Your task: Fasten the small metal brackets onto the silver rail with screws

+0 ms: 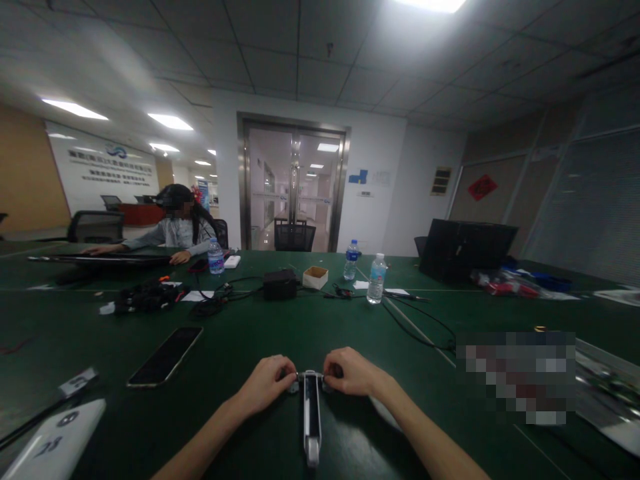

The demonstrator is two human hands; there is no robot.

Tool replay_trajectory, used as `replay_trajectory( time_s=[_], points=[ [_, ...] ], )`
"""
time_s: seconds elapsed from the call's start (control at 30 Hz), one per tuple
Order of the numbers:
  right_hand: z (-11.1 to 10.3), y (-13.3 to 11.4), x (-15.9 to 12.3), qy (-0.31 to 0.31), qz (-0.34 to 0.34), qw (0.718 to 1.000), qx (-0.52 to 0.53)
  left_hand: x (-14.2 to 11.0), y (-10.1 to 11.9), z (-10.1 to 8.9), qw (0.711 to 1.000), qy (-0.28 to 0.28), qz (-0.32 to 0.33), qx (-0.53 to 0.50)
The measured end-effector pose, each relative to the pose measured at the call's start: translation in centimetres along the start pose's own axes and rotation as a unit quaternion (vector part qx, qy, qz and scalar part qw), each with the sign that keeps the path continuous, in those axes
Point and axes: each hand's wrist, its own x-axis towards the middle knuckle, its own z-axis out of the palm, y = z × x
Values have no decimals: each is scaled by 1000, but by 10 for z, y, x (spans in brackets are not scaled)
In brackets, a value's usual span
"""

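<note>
A long, narrow white-and-dark object (312, 417) with a thin crossbar at its far end lies lengthwise in front of me on the green table; I cannot make out its exact kind. My left hand (267, 383) has fingertips pinched together at the left end of the crossbar. On the opposite side, my right hand (355, 373) pinches the right end. Small grey rounded parts show just below the fingertips of both hands. The fingers partly hide the crossbar's ends.
A black phone (166, 357) lies to the left, with a white device (57, 440) nearer. Beyond are a black box (280, 285), cables, a small open carton (315, 277) and water bottles (377, 280). A monitor (465, 250) stands right. A person (183, 223) sits far left.
</note>
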Motion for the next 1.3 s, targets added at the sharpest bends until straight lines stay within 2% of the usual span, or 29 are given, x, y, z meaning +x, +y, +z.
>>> replay_trajectory(
  time_s=[0.27, 0.53, 0.8, 1.3],
  points=[
    [0, 1, 0, -4, -5, 1000, 6, -1, 0, -1, 1000, 0, -10, -14],
    [0, 0, 0, 5, -2, 1000, 6, 3, -7, 5, 999, 19, 8, -32],
    [1, 1, 0, 3, 0, 1000, 8, 0, -1, 0, 999, -4, 7, -47],
    [0, 1, 0, 2, 0, 1000, 11, 1, -2, 3, 997, 23, 7, -74]
  ],
)
